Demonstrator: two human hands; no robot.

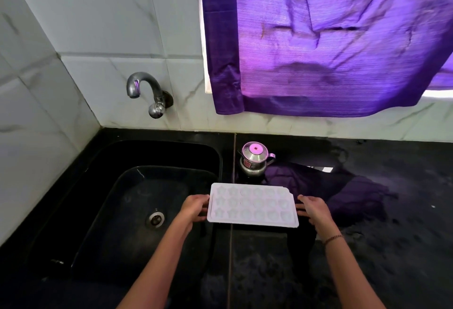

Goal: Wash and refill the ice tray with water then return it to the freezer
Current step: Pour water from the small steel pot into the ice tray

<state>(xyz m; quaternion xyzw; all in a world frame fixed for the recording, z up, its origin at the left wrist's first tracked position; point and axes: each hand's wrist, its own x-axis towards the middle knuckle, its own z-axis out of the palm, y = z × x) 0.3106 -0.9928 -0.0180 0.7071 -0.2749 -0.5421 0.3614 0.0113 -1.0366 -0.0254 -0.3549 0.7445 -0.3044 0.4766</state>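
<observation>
A white ice tray [252, 205] with several star and round moulds lies level over the black counter, just right of the sink's edge. My left hand [195, 208] grips its left short edge, thumb on top. At the tray's right short edge is my right hand [312, 208], fingers spread and touching or nearly touching it; a firm grip cannot be made out. The black sink [127, 179] lies to the left, its drain [155, 219] visible. On the wall above the sink, the chrome tap [144, 90] shows no water running.
A small steel kettle [255, 159] stands on the counter just behind the tray. A purple curtain [331, 39] hangs over the window at upper right. The black counter [392, 223] looks wet in patches. White marble tiles cover the walls.
</observation>
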